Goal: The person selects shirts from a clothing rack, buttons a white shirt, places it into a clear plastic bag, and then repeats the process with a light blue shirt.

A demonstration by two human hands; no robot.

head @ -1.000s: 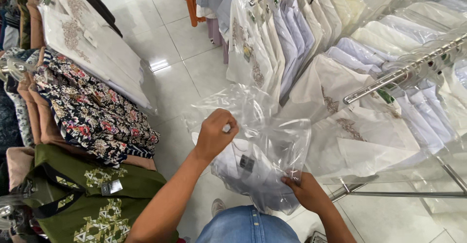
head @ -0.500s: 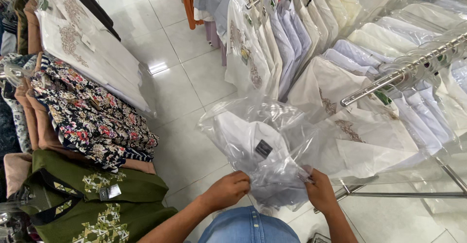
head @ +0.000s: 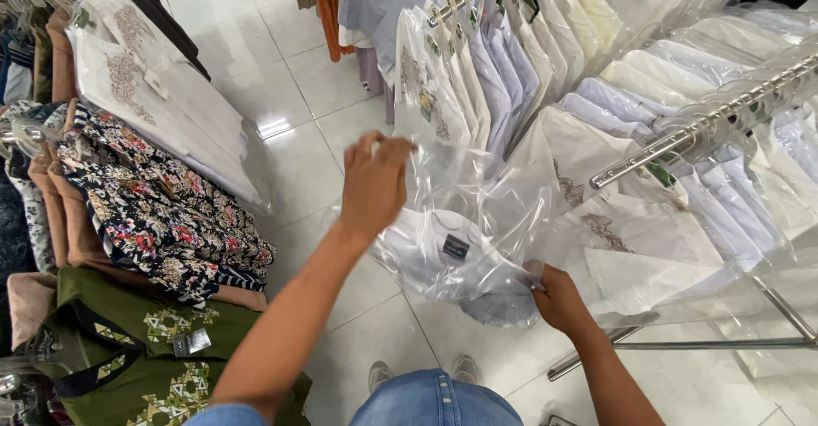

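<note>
Change: the left hand [head: 373, 183] has risen from the lower edge of the clear crinkled plastic garment bag [head: 477, 221] up to its top edge; half a second ago it sat low beside the right hand [head: 558, 296].
Left hand: pinched shut on the bag's upper edge, lifted high, well apart from the right hand.
Right hand: clamped on the bag's lower corner, unmoved since the earlier frame.
Bag: stretched between the 2 hands, in mid-air over the white tiled floor [head: 298, 128].
Contents: a folded white shirt with a small dark collar label [head: 443, 251] lies inside, sagging toward the lower end.
Right edge: the bag lies just beside the white bagged shirts [head: 630, 247] hanging on a slanted metal rail [head: 707, 123].
Left edge: a dark floral blouse [head: 153, 209] and a green embroidered garment [head: 128, 349] hang near the left forearm.
Open room: bare floor runs up the aisle between the 2 racks.
</note>
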